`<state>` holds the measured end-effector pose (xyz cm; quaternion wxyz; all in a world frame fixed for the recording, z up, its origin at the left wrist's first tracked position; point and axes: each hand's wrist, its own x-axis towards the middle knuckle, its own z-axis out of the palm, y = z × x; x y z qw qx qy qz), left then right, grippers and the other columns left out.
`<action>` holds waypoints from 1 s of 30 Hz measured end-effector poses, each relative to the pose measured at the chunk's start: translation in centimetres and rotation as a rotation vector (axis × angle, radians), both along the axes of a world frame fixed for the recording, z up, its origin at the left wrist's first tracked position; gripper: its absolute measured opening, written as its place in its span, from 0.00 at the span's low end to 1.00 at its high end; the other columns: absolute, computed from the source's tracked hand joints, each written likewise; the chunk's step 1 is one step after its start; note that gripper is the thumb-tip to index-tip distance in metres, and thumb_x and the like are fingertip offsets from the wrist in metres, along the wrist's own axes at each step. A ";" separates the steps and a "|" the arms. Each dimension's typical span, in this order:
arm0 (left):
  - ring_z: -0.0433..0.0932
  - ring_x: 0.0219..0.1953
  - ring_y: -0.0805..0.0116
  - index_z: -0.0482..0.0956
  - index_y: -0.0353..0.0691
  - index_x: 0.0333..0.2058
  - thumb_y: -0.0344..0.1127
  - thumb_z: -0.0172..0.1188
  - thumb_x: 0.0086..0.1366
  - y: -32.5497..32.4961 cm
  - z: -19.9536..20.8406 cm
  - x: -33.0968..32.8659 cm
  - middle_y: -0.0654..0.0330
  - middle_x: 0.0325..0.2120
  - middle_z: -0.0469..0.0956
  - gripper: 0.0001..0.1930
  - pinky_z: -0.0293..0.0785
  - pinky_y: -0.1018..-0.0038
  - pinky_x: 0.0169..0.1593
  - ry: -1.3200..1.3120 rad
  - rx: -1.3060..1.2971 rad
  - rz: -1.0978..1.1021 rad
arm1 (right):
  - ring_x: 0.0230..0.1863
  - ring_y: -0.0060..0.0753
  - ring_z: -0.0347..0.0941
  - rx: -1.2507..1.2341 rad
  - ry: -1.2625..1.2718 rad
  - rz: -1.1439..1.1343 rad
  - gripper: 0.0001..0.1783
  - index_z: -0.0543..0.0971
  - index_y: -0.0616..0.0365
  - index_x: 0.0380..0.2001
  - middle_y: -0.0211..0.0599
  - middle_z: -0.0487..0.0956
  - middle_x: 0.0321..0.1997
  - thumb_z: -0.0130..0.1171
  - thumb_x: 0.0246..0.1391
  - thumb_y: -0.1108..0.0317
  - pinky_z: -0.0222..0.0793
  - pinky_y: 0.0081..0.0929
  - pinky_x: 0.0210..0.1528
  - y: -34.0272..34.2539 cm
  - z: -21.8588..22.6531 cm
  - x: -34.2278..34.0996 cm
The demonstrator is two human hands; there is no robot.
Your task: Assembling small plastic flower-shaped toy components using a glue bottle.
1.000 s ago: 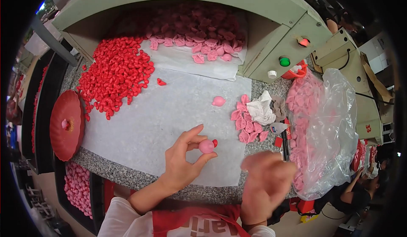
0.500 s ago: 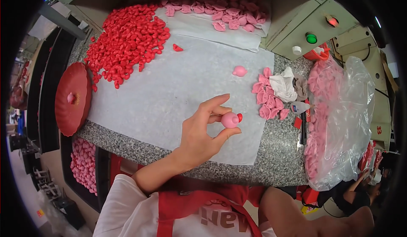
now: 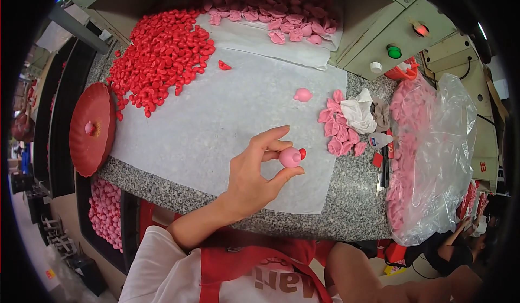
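Note:
My left hand (image 3: 253, 174) is raised over the white paper sheet. Thumb and fingertips pinch a small round pink piece (image 3: 290, 157) with a little knob on it. A small glossy red piece (image 3: 302, 153) sticks out at its right side. Farther back on the sheet lies a loose pink round piece (image 3: 303, 94). My right forearm (image 3: 352, 270) comes in at the lower right, and its hand does not show. To the right of my left hand is a cluster of pink cup-like pieces (image 3: 337, 132).
A big heap of red pieces (image 3: 162, 54) covers the back left. Pink pieces (image 3: 295, 34) line the back under a machine. A red scalloped dish (image 3: 81, 146), a white cloth (image 3: 359, 112), a glue bottle (image 3: 380, 139) and a clear plastic bag (image 3: 433, 167) stand around the granite worktop.
The view has shifted slightly. My left hand keeps its pinch on the pink piece with almost no movement.

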<state>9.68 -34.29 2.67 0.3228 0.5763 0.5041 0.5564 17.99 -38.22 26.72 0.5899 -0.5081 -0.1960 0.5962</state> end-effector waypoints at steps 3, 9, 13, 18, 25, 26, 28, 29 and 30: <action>0.75 0.38 0.67 0.58 0.34 0.48 0.23 0.66 0.44 0.0 0.2 0.1 0.55 0.32 0.74 0.33 0.74 0.71 0.42 0.001 -0.006 -0.014 | 0.10 0.17 0.57 0.390 0.109 0.059 0.04 0.68 0.49 0.30 0.26 0.64 0.11 0.46 0.52 0.73 0.50 0.03 0.19 -0.2 -2.9 0.6; 0.75 0.37 0.68 0.58 0.34 0.48 0.23 0.66 0.44 0.0 0.2 0.1 0.55 0.31 0.74 0.33 0.74 0.71 0.42 -0.020 -0.033 -0.016 | 0.09 0.17 0.54 0.452 0.199 0.078 0.05 0.69 0.49 0.31 0.24 0.62 0.11 0.44 0.52 0.72 0.51 0.06 0.16 0.1 -3.7 1.3; 0.75 0.37 0.68 0.58 0.35 0.48 0.23 0.66 0.43 0.1 0.5 0.2 0.55 0.31 0.74 0.33 0.74 0.71 0.42 -0.038 -0.027 -0.014 | 0.10 0.17 0.54 0.585 0.360 -0.043 0.05 0.68 0.50 0.32 0.23 0.61 0.13 0.42 0.51 0.71 0.51 0.07 0.17 0.0 -4.3 0.9; 0.74 0.37 0.68 0.58 0.35 0.48 0.22 0.66 0.43 0.1 0.4 0.3 0.56 0.32 0.73 0.33 0.74 0.71 0.42 -0.025 -0.029 -0.020 | 0.10 0.18 0.54 0.312 0.186 -0.164 0.05 0.68 0.49 0.30 0.24 0.61 0.13 0.43 0.51 0.71 0.53 0.10 0.17 -0.7 -1.7 1.3; 0.74 0.38 0.68 0.58 0.35 0.48 0.22 0.66 0.43 0.0 0.2 0.2 0.56 0.31 0.73 0.33 0.74 0.72 0.42 -0.039 -0.029 -0.010 | 0.10 0.19 0.56 0.498 0.243 -0.111 0.05 0.69 0.48 0.30 0.25 0.65 0.14 0.43 0.52 0.69 0.54 0.13 0.18 -0.4 -3.5 1.1; 0.74 0.38 0.68 0.58 0.35 0.48 0.22 0.66 0.43 0.1 0.2 0.2 0.56 0.32 0.73 0.33 0.74 0.72 0.42 -0.034 -0.034 -0.015 | 0.10 0.20 0.56 0.540 0.298 -0.140 0.05 0.70 0.49 0.30 0.26 0.65 0.14 0.43 0.52 0.69 0.54 0.14 0.18 -0.4 -3.7 1.1; 0.74 0.37 0.68 0.58 0.35 0.48 0.22 0.66 0.43 0.0 0.3 0.3 0.55 0.32 0.73 0.33 0.74 0.72 0.42 -0.043 -0.036 -0.015 | 0.10 0.20 0.56 0.575 0.349 -0.176 0.05 0.70 0.49 0.31 0.26 0.65 0.13 0.43 0.52 0.69 0.54 0.14 0.18 -0.4 -3.8 0.9; 0.74 0.37 0.68 0.58 0.35 0.48 0.22 0.66 0.43 0.0 0.2 0.2 0.55 0.32 0.73 0.33 0.74 0.72 0.42 -0.049 -0.038 -0.008 | 0.10 0.20 0.56 0.559 0.349 -0.203 0.05 0.70 0.49 0.31 0.26 0.64 0.13 0.43 0.51 0.69 0.53 0.13 0.17 -0.4 -3.7 0.8; 0.74 0.37 0.68 0.58 0.35 0.48 0.22 0.66 0.43 -0.1 0.2 0.2 0.55 0.32 0.73 0.33 0.74 0.72 0.42 -0.048 -0.042 -0.008 | 0.10 0.19 0.56 0.542 0.350 -0.227 0.05 0.70 0.50 0.32 0.25 0.64 0.13 0.44 0.51 0.70 0.52 0.13 0.16 -0.4 -3.5 0.5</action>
